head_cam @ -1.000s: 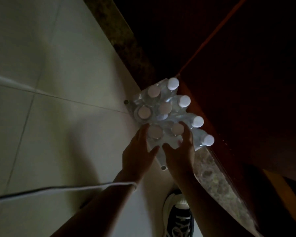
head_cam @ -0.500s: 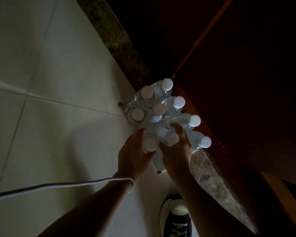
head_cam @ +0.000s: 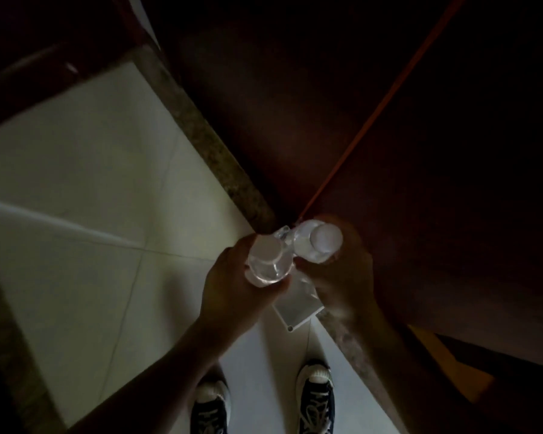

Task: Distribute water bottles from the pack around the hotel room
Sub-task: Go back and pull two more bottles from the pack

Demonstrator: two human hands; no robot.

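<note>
While the room is dim, two clear water bottles with pale round caps are seen from above. The left hand (head_cam: 232, 292) closes its fingers around the left bottle (head_cam: 267, 261); the right hand (head_cam: 345, 277) grips the right bottle (head_cam: 320, 242), a little blurred. Both bottles touch, above the tiled floor (head_cam: 91, 198), beside a dark wooden panel (head_cam: 420, 151) at right. Below them lies part of the pack (head_cam: 297, 310). Open floor is to the left. Two shoes stand near the bottom edge.
</note>
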